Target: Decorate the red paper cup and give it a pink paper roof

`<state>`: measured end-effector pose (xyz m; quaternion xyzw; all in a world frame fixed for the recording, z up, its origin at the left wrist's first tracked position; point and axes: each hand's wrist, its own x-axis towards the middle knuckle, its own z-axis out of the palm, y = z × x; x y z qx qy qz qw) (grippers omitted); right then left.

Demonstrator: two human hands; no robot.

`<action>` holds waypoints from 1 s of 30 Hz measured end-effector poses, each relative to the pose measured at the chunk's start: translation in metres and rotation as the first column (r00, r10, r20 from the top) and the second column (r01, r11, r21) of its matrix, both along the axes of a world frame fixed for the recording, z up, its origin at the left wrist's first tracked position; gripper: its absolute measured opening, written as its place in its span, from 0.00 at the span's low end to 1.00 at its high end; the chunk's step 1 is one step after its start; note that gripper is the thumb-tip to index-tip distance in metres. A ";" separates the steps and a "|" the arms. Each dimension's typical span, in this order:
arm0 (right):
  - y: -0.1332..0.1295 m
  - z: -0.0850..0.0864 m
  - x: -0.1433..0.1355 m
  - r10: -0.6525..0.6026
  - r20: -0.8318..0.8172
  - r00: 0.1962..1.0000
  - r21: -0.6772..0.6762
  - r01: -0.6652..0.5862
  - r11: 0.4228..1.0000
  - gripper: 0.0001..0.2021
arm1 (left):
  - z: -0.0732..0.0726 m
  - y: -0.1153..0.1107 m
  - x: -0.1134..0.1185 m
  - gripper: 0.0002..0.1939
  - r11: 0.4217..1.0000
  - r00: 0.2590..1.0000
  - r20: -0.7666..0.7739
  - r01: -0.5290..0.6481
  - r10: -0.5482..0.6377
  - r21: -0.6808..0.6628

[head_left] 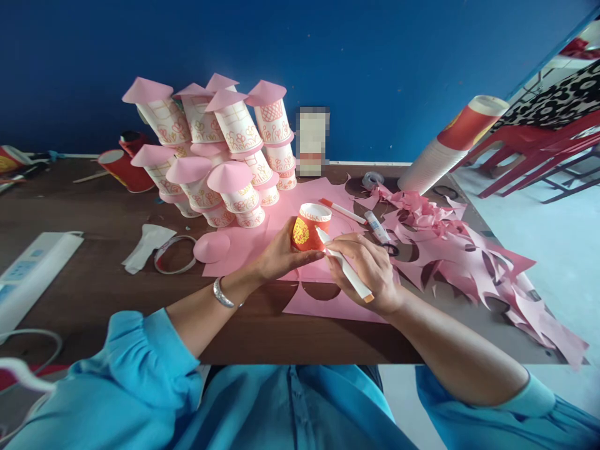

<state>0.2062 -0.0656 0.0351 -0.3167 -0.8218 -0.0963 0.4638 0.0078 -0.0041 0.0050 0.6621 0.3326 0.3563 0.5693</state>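
- Wears a blue shirt [281, 412], nearest the camera, sleeves ending near the elbows.
- Has at far left a white power strip [40, 275] on a brown table [234, 340].
- Farther back, has a tilted red cup [126, 172], then a cluster of towers [239, 122], white with drawn flowers and pink cone roofs, near a blue wall [375, 75].
- Nearer than these, has a white scrap [147, 247], a roll of tape [162, 259] and, just beside it, a loose pink cone [212, 247].
- With left hand [281, 253], bracelet [222, 292] at the wrist, holds a red-and-yellow cup [309, 234] over pink sheets [248, 245], thumb and fingers curled partway round it, white rim uppermost.
- With right hand [368, 269], grips a white marker [349, 275], fingers closed about the barrel, tip at the cup's side; cannot tell whether touching.
- Beyond that hand, has a red-and-white pen [342, 211] and a glue stick [376, 226].
- At right, has pink scraps [469, 250], a tall stack of cups [438, 153] behind them, and red stools [520, 150] past the table.
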 end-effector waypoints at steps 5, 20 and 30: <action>0.001 -0.001 -0.001 0.001 -0.003 1.000 0.010 -0.001 1.000 0.11 | -0.003 0.001 -0.001 0.37 1.000 1.000 -0.005 0.002 -0.002 0.007; 0.000 -0.002 -0.001 -0.014 0.003 1.000 0.003 0.014 1.000 0.11 | -0.001 0.000 0.000 0.39 1.000 1.000 -0.021 -0.019 0.019 0.008; 0.001 -0.004 0.000 -0.007 0.003 1.000 -0.008 0.007 1.000 0.12 | -0.001 0.000 0.000 0.39 1.000 0.999 -0.026 -0.018 0.018 0.007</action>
